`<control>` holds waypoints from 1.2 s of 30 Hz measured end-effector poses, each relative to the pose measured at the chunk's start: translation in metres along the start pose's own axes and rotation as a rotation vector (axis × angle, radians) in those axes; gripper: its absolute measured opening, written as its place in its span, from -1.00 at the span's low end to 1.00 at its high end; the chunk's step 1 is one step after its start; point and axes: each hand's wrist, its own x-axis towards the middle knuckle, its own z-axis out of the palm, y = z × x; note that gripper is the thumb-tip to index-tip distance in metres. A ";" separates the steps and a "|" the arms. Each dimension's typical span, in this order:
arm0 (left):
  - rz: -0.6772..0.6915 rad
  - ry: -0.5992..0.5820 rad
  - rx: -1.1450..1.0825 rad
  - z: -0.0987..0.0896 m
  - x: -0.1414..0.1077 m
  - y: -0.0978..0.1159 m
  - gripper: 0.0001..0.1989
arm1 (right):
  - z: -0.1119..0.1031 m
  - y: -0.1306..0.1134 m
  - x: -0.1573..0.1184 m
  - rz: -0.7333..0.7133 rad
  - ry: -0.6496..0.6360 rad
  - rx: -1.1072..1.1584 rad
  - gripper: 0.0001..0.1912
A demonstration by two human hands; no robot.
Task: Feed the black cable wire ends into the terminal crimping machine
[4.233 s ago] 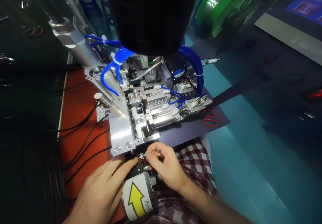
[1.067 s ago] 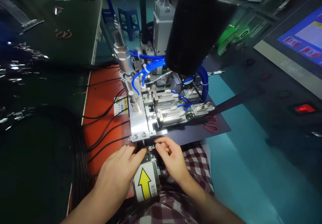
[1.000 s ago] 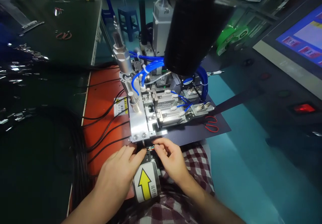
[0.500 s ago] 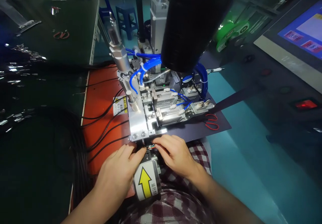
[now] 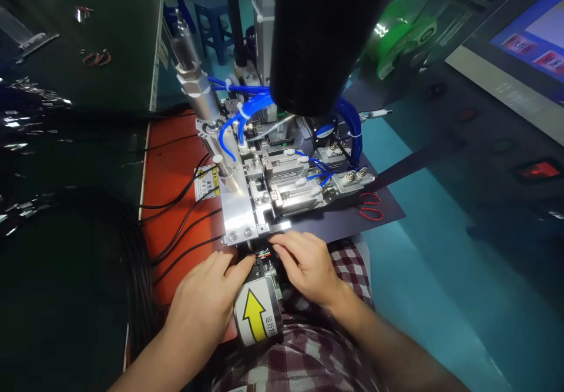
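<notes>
**Coloured wires (image 5: 265, 253) at the front edge of the machine (image 5: 293, 198)**

Head view. We locate the wires between the two hands, just below the metal plate (image 5: 238, 218) and above the yellow arrow label (image 5: 253, 311).

Left hand (image 5: 205, 292): the thumb tip meets the left end of the wires. The forefinger is partly hidden at the plate, so we cannot tell whether the hand grips them.

Right hand (image 5: 311, 265): thumb and forefinger are parted by a narrow gap, their tips just beside the free ends of the wires. We cannot tell whether they touch.

Surroundings: we see blue tubes (image 5: 259, 103) arching over the machine, with a large black cylinder (image 5: 319, 39) above. Red-handled scissors (image 5: 371, 207) lie on the dark base board (image 5: 343, 220) to the right. On the left, black cables (image 5: 187, 253) cross the orange surface (image 5: 167, 233). A lit screen (image 5: 535, 42) stands at the upper right, near a green spool (image 5: 392, 39).
</notes>
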 end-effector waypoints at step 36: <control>0.021 0.048 -0.018 -0.003 0.004 0.000 -0.63 | 0.006 -0.002 0.005 0.348 -0.085 0.420 -0.86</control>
